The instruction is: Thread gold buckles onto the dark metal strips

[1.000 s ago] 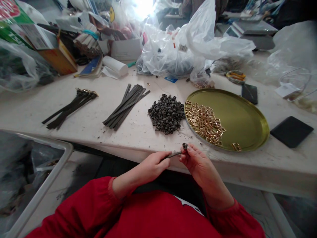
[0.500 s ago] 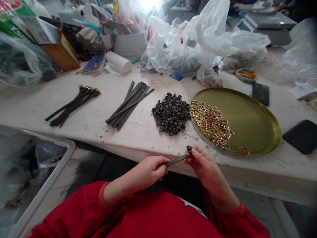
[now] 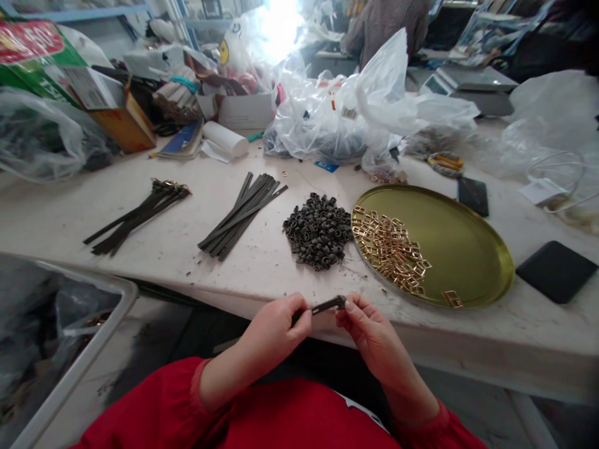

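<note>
My left hand (image 3: 285, 321) is closed around a narrow dark strap (image 3: 322, 307), whose short end sticks out toward the right. At that end, my right hand (image 3: 367, 321) pinches a small dark loop (image 3: 341, 302) between thumb and fingers. Whether the loop is around the strap or only against it, I cannot tell. Both hands are just off the table's front edge. Beyond them lies a heap of similar dark loops (image 3: 318, 231). To its left is a bundle of dark straps (image 3: 241, 215), and farther left are straps with gold-coloured buckles (image 3: 140, 215) on their ends.
A round gold tray (image 3: 461, 249) with many small gold buckles (image 3: 390, 249) stands right of the heap. A black flat object (image 3: 556, 271) lies beyond it. Plastic bags (image 3: 327, 118) and a paper roll (image 3: 225, 140) line the back. A white-rimmed bin (image 3: 126, 296) is at lower left.
Both hands have come closer together, the right one moving left. Less of the strap shows between them, and the loop has turned. The camera view has tipped up slightly.
</note>
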`<state>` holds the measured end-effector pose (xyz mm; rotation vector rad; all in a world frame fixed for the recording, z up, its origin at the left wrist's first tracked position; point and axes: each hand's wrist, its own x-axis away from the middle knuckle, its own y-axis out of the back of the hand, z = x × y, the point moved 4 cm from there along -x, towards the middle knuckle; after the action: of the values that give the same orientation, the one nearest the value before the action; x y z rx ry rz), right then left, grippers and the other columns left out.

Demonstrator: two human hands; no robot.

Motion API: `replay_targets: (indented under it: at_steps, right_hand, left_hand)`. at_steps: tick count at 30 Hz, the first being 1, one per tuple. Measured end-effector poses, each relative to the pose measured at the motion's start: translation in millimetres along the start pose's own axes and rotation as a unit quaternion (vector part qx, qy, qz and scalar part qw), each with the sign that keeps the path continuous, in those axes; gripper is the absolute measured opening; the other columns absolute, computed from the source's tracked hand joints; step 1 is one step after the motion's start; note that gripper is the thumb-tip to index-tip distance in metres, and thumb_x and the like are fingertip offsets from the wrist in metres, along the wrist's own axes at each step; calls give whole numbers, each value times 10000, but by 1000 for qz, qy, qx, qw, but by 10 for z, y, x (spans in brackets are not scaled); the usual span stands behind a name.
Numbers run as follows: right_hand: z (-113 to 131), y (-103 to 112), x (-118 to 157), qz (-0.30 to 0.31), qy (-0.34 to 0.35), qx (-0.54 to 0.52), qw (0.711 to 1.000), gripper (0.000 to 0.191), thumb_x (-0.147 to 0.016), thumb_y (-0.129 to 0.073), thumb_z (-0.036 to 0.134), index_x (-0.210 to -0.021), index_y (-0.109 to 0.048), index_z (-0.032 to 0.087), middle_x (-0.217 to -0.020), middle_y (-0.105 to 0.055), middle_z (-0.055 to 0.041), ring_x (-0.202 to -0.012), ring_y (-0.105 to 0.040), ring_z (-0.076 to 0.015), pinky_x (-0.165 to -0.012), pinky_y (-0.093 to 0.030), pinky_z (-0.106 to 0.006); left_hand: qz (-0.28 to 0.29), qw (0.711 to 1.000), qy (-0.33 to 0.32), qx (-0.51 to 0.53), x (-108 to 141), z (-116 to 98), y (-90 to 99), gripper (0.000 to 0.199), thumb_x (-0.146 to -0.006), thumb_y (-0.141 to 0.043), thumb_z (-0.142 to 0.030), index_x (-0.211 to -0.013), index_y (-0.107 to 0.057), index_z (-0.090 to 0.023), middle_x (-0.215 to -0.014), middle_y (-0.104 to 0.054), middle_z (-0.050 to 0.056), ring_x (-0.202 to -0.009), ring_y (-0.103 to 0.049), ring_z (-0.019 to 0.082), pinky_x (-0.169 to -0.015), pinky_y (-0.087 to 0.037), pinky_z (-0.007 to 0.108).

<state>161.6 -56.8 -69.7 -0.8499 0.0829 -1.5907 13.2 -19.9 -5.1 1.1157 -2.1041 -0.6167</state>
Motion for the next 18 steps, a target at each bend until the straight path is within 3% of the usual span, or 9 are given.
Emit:
replay_targets:
  at_steps: [9, 18]
  right_hand:
    - [66, -26, 102, 3, 99, 161, 982, 250, -731, -632, 453, -747, -595, 206, -682, -564, 0, -675, -506, -161, -651, -402, -271]
    - [19, 17, 164, 19, 94, 94, 991, 204, -684, -705, 366, -682, -583, 203, -680, -579, 21, -662, -516, -134, -654, -401, -253]
  left_hand:
    - [20, 999, -24, -32, 8, -107, -98, 226, -831, -395, -271, -690, -546, -180, -602, -554, 2, -553, -462, 130, -507, -248, 234]
    - [46, 998, -39, -28, -15, -169, -190, 257, -835, -388, -288, -679, -554, -169, -597, -540, -5, -549, -450, 121, -505, -246, 233]
